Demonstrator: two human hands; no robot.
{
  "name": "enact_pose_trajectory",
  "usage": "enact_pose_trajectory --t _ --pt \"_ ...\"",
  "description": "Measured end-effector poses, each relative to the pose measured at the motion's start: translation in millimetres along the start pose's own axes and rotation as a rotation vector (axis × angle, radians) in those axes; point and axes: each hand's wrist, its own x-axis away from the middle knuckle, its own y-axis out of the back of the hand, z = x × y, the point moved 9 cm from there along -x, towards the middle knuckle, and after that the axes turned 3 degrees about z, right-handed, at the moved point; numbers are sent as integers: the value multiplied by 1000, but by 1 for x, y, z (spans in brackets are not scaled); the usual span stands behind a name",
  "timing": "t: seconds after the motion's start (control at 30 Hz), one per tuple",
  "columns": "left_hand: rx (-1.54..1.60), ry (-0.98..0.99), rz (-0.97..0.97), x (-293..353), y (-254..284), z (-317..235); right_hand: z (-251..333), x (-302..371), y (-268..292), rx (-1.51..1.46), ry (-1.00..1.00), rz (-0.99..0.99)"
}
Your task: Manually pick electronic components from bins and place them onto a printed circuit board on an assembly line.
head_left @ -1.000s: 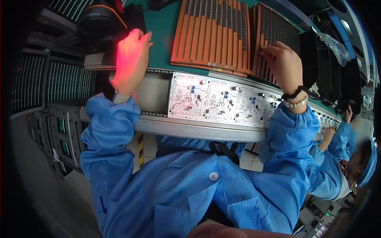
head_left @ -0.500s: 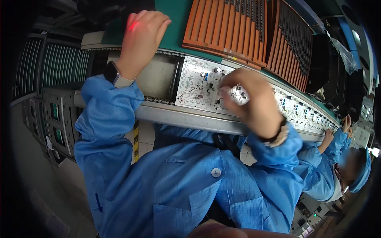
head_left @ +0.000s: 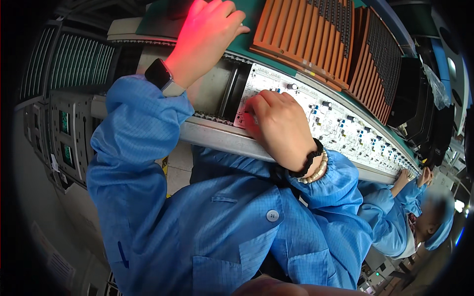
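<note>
My right hand (head_left: pixel 281 121) is down over the near end of a white circuit board (head_left: pixel 249 89) with small components. Its fingers are bent and closed at the tips; the board spot they touch and anything between them are hidden under the hand. Red light falls across my left hand (head_left: pixel 212 34), which is beyond the rail over the green mat (head_left: pixel 247 44). Its fingers curl away from me with the thumb close to them, and I cannot make out what they hold. A dark object (head_left: pixel 178 9) lies beside its fingertips.
Boards in a row (head_left: pixel 365 135) run along the conveyor to the right, bordered by a metal rail (head_left: pixel 212 138). Orange slotted racks (head_left: pixel 301 39) of dark components stand behind them. A co-worker in blue (head_left: pixel 390 212) works farther right. Slotted racks (head_left: pixel 81 69) stand at left.
My right hand has moved left and down from above the board onto its left part. My left hand stays beyond the rail, its fingers shifted slightly. The whole view has shifted a little.
</note>
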Motion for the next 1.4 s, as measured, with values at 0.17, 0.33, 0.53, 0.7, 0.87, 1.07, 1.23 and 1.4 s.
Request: enact_pose_trajectory --t 0.17,0.33,0.53,0.7,0.87,1.07,1.23,1.4 --pt "103 11 -9 2 5 3 2 -3 -2 81 -13 33" --pt "111 -11 0 2 3 5 8 -6 -6 193 -42 62" --pt "121 -56 -22 2 5 1 26 -10 -9 403 -116 101" --pt "119 -25 -13 0 4 -1 26 -9 -11 401 -154 115" --pt "107 -2 -49 -1 8 -1 26 -2 -12 341 -225 69" --pt "249 132 -71 -1 13 7 26 34 6 237 -68 -38" --pt "323 126 -123 8 38 -17 -45 112 102 166 -285 -325" --pt "421 -55 117 7 25 -86 -192 239 222 351 -614 -854"
